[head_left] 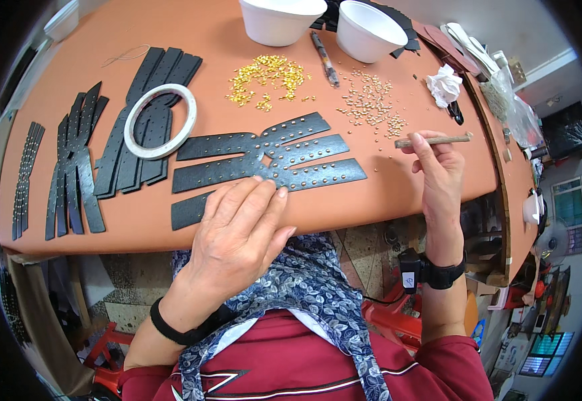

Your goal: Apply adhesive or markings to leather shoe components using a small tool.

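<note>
A black leather piece [318, 175] with slit straps, a small diamond opening in its middle and rows of metal studs lies flat near the table's front edge. My left hand [241, 217] rests on its near strap, fingers stretched out and lying flat, covering part of it. Raised at the right, my right hand [438, 164] pinches a slim brown stick-like tool [431, 140], held about level. Something small sits at the tool's right end, too small to name. Gold studs [264, 77] and coppery studs [371, 100] lie loose beyond the leather piece.
More black leather pieces [74, 160] lie at the left, one stack under a white tape roll [161, 120]. Two white bowls [281, 23] and a pen [324, 57] are at the back. Crumpled white paper [445, 87] lies near the right edge.
</note>
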The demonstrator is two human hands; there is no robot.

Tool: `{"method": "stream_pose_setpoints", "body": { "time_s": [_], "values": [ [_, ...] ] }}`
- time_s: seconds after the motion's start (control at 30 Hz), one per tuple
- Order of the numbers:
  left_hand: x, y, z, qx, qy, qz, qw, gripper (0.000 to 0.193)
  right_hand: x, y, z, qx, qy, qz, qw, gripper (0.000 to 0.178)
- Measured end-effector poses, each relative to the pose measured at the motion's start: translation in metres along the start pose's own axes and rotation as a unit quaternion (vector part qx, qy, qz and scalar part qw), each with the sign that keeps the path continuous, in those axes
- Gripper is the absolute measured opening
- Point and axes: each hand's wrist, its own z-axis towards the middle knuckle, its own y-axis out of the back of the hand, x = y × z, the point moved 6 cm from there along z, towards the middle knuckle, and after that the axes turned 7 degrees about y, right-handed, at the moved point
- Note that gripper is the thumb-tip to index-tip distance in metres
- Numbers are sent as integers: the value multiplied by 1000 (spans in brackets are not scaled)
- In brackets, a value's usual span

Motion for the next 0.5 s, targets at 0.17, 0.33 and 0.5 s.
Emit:
{"method": "stream_pose_setpoints", "body": {
  "time_s": [0.17,0.33,0.5],
  "values": [
    [-1,0,1,-2,-3,1,1000,52,-9,-4,3,13,22,-9,1000,13],
    [0,-1,2,-1,-2,8,1000,46,-13,-14,8,39,33,-36,998,14],
    [-1,1,2,0,-4,9,1000,47,-14,-14,9,42,31,-50,997,17]
  ]
}}
